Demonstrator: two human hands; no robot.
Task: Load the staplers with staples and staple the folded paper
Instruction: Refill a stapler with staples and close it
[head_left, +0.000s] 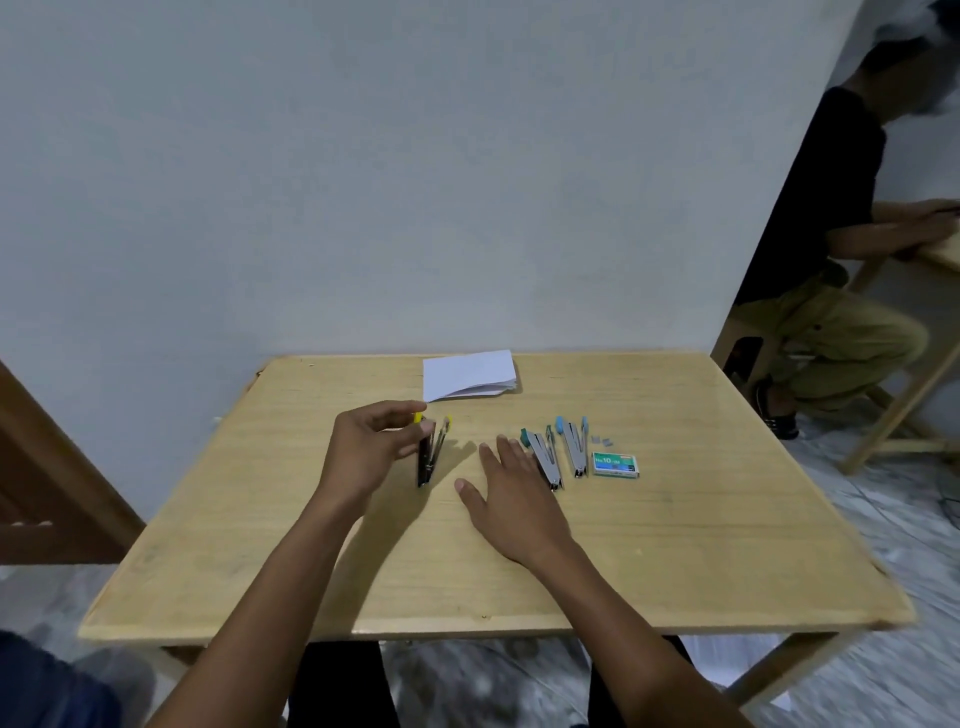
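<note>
Three opened staplers lie in a row on the wooden table (701, 545): a yellow-tipped one (431, 452), a green-tipped one (545, 454) and a blue-tipped one (575, 447). My left hand (371, 449) pinches the yellow stapler's top arm between thumb and fingers. My right hand (511, 499) lies flat on the table with straight fingers, its fingertips beside the green stapler. A green staple box (615, 464) sits right of the blue stapler, with loose staple strips (602, 441) behind it. Folded white paper (470, 374) rests near the far edge.
A pale wall stands right behind the table. Another person sits on a stool (748, 343) at the far right beside a second wooden table (930, 322). A dark wooden door (47, 493) is at the left. Marbled floor surrounds the table.
</note>
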